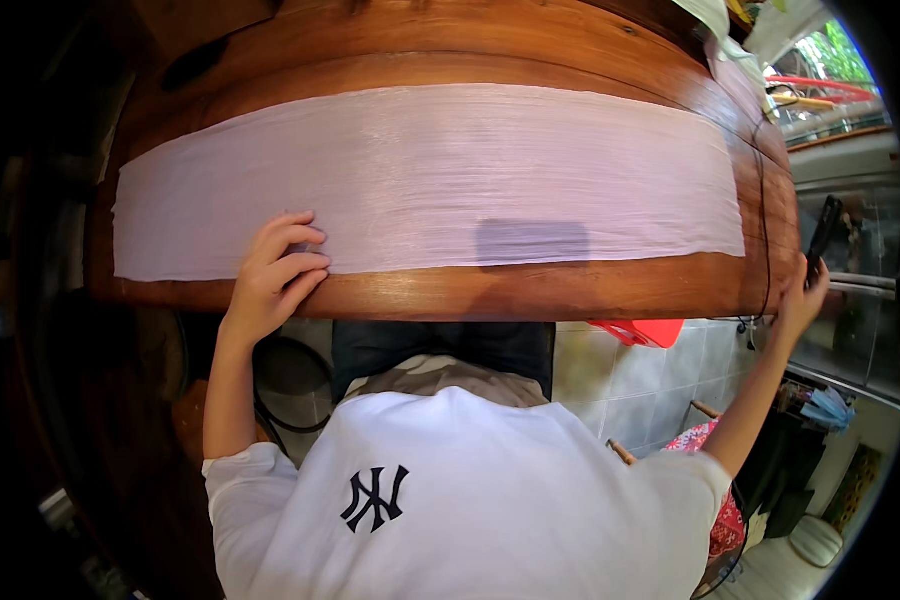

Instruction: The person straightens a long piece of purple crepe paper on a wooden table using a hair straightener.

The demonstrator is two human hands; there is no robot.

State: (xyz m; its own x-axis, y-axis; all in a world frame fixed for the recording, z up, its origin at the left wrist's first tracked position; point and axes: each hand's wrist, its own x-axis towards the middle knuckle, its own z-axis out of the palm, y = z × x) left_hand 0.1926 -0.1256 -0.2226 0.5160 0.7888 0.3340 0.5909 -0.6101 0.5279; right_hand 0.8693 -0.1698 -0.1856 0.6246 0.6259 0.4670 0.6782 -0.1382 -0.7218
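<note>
A long strip of pale lilac cloth (435, 172), finely creased, lies flat across the wooden table (615, 292). My left hand (281, 266) rests on its near edge, left of the middle, with the fingers bent and apart and nothing held. Beyond the table's right end, my right hand (801, 296) grips a slim black object (823, 231) that points upward. What that object is cannot be made out. A dark rectangular shadow falls on the cloth's near edge.
A black cable (763, 217) runs along the table's right end and over its front edge. More pale cloth (739, 75) hangs at the far right corner. Below the table are a red plastic item (641, 332) and a grey tiled floor (645, 375).
</note>
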